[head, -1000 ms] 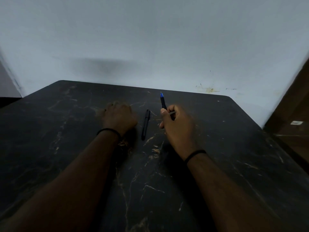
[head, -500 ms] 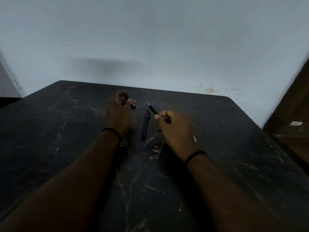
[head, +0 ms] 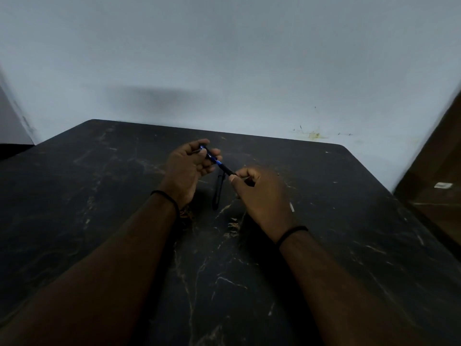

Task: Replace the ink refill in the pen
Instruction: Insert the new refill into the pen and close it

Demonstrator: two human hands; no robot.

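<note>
A black pen with a blue band [head: 223, 167] is held between both hands above the dark marble table [head: 99, 196]. My left hand [head: 192, 166] grips its upper end, where a small dark part shows between the fingers. My right hand [head: 259, 193] pinches the lower end. Beneath them a second black pen piece [head: 217, 193] lies flat on the table, pointing toward me. A small white sliver [head: 291, 207] rests on the table just right of my right hand.
A pale wall [head: 224, 58] rises behind the table's far edge. A brown wooden surface [head: 439, 176] stands at the right side. Both forearms stretch across the table's near half.
Both hands have lifted and come together. The right hand tilted its pen leftward until the left hand's piece met its blue end. The pen piece on the table has not moved.
</note>
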